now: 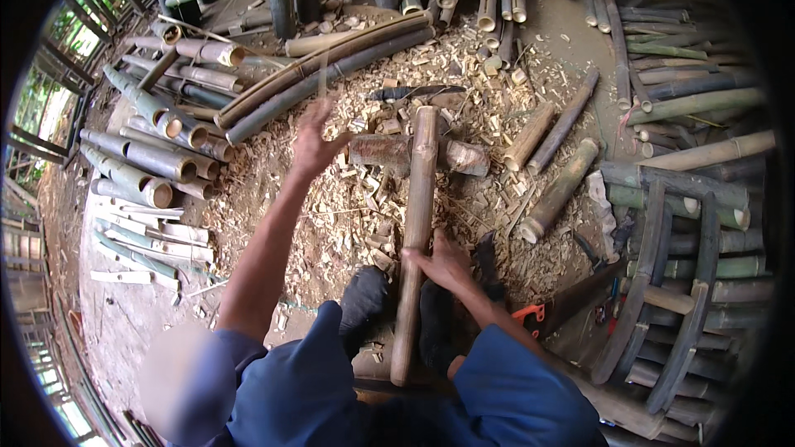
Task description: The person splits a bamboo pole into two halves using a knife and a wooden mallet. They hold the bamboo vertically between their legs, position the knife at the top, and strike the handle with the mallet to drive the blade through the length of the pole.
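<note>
A brown bamboo pole [420,174] slants from between my feet up onto a short wooden block [377,154] on the ground. My right hand [447,265] grips the pole near its lower half, thumb across it. Off to the left, my left hand [315,139] is raised above the chips, its thumb stretched out away from the fingers. A thin pale strip [324,74], smeared by motion, shows just beyond those fingertips; whether they touch it is unclear. Past the block lies a dark, long, blade-like thing [416,93].
Wood chips [331,223] cover the ground around the block. Cut bamboo tubes [141,157] and split pale pieces [153,240] lie at left. Loose bamboo lengths [563,190] and a ladder-like bamboo frame [662,298] are at right. An orange-handled saw [530,314] rests near my right leg.
</note>
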{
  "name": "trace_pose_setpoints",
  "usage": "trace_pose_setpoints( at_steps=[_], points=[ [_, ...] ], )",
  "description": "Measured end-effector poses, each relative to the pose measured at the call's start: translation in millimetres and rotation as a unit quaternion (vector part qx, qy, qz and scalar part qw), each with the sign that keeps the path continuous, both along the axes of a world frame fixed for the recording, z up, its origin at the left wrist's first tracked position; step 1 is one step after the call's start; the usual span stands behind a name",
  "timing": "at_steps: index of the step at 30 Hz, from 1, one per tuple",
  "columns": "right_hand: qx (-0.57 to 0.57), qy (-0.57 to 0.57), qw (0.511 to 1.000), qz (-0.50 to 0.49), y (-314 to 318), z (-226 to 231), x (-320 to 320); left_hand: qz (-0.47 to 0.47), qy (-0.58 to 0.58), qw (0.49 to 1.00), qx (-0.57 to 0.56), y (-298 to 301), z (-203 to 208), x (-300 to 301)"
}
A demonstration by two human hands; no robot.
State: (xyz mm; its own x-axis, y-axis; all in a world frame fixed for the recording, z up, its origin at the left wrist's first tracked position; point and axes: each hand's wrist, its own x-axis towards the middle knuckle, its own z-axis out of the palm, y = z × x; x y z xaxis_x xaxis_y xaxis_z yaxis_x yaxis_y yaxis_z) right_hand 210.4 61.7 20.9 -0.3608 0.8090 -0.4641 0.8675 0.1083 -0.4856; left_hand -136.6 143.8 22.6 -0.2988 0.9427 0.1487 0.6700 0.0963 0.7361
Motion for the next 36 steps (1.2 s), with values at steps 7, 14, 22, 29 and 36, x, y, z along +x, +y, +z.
trace_pose_setpoints(
  at_steps=[7,14,22,29,36],
  points=[
    [0.013,0.022,0.999,-0.044,42,47,91,0.057,0.046,0.957,-0.280,-113,-38,-104],
    [0.020,-0.134,0.982,-0.129,151,78,156,0.124,0.093,0.952,-0.265,-162,-84,-82],
    [0.061,-0.063,0.912,-0.401,184,-56,238,0.149,-0.286,0.943,-0.079,-83,-8,-85],
    [0.112,-0.075,0.888,-0.440,190,-78,227,0.073,-0.516,0.838,-0.164,87,97,-2],
    [0.135,-0.049,0.884,-0.444,189,-79,251,0.001,-0.667,0.738,-0.106,138,75,56]
  ],
)
